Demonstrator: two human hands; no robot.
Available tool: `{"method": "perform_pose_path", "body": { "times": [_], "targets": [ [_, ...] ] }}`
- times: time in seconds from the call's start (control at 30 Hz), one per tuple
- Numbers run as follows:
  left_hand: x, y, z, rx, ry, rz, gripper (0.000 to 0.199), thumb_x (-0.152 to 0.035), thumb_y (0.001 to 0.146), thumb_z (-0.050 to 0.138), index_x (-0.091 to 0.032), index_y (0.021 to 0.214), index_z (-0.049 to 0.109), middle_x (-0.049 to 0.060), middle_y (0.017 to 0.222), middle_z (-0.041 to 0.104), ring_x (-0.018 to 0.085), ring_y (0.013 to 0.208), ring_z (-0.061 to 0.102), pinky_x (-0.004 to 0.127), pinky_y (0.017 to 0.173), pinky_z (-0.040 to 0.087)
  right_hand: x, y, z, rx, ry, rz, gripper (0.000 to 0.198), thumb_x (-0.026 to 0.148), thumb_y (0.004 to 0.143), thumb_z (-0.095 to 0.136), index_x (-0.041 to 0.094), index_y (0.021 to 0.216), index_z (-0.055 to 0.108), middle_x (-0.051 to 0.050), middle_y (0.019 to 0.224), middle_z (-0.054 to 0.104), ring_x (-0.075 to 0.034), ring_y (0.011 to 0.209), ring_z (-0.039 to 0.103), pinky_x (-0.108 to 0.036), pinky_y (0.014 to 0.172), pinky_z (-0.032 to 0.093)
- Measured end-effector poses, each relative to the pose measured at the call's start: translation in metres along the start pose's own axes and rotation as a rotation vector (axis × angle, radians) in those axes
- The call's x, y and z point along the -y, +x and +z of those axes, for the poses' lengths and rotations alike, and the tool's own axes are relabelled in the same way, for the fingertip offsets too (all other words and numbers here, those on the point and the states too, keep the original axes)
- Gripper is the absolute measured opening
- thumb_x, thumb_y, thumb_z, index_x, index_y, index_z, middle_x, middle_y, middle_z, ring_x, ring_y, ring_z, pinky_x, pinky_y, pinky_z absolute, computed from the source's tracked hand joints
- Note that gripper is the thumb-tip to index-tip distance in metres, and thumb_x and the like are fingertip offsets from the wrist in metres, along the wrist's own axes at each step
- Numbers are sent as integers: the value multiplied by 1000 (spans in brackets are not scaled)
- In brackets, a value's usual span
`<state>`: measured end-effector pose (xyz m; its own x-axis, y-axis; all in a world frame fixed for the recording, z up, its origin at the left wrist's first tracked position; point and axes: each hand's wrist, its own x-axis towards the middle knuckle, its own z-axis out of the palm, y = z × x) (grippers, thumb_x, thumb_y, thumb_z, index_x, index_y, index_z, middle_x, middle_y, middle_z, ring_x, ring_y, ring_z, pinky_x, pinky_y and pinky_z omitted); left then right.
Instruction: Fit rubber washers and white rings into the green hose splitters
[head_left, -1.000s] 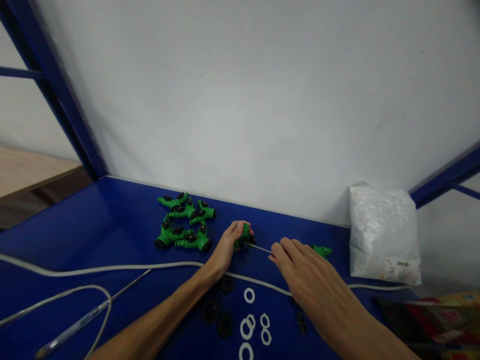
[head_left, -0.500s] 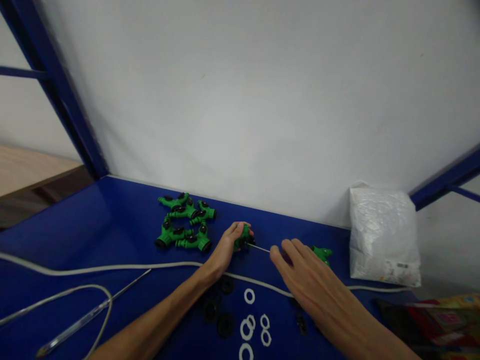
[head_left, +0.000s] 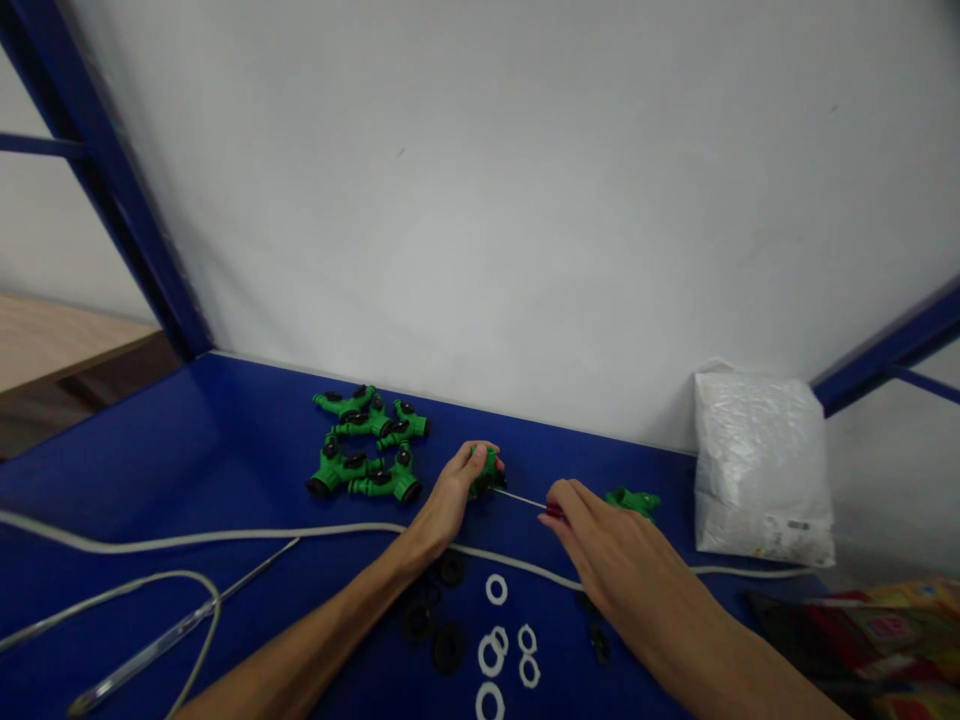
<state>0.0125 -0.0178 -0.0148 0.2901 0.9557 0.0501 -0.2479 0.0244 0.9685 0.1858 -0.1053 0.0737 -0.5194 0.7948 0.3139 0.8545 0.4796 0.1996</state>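
My left hand is closed around a green hose splitter with black parts, mostly hidden by the fingers. A screwdriver with a red handle is gripped in my right hand. Its thin metal shaft slants left and its tip meets the splitter near a black part. Several more green hose splitters with black levers lie in a group left of my left hand. Beyond my right hand rests another green piece, partly covered by the hand.
White rings and black rings lie on the blue table in front. A pale cable crosses behind my forearms. At left is a long clear rod-like tool. A white plastic package leans against the wall.
My right hand has turned on the screwdriver, and more of the red handle now shows. The splitter stays in my left hand. The whole view has shifted slightly.
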Motion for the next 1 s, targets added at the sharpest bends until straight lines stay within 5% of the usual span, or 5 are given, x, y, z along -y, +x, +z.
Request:
{"method": "perform_pose_path", "body": {
  "times": [0.17,0.43,0.7,1.0],
  "targets": [
    [-1,-2,0,6,45,37,41,-56,96,45,-20,105,63,5,98,66,23,98,58,34,94,39,-3,2,-3,52,181,128,8,18,96,57,20,89,56,1,72,69,-16,60,70,-25,55,51],
    [-1,-2,1,6,4,-92,42,-58,92,48,-22,104,65,6,102,68,24,98,58,35,88,41,-4,-1,-4,-146,-317,-147,30,11,102,33,10,112,62,-11,83,67,-23,74,68,-32,62,55],
    [-6,-3,1,-7,14,-179,45,-60,92,46,-23,111,63,6,109,68,26,104,58,35,81,40,7,0,-4,-111,-338,-258,33,-4,88,38,12,108,59,-12,94,67,-23,80,64,-35,73,54],
    [0,-2,-1,-3,65,-147,49,-63,93,40,-23,112,61,6,108,68,26,103,57,35,79,39,7,-2,-1,-69,-243,-262,28,-5,86,43,14,101,57,-10,90,69,-23,73,67,-33,61,55]
  ]
}}
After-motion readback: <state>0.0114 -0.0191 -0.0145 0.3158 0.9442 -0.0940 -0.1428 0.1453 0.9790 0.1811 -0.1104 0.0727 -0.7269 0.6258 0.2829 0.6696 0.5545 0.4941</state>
